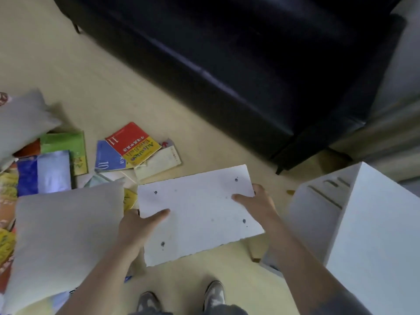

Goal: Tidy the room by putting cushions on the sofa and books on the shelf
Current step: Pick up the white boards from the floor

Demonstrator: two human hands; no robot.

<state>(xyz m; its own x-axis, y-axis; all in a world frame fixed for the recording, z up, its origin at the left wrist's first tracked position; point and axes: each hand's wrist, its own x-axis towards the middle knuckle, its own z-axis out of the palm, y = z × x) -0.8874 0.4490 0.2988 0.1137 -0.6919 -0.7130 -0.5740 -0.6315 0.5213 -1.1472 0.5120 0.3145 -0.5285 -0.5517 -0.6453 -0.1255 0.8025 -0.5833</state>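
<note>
Both hands hold a flat white board [200, 212] with small dark holes, level above the floor. My left hand [141, 226] grips its left edge, thumb on top. My right hand [256, 202] grips its right edge, thumb on top too. A grey cushion [63, 242] lies on the floor at my left, and a second grey cushion [20, 119] lies further back left. Several books are scattered on the floor, among them a red and yellow book [133, 143] and a blue book [108, 156]. The black sofa [250, 64] stands ahead.
A white shelf unit [363, 223] stands at my right, close to the board. More books [43, 171] are heaped at the far left. My two shoes [181, 296] stand on the pale floor below the board.
</note>
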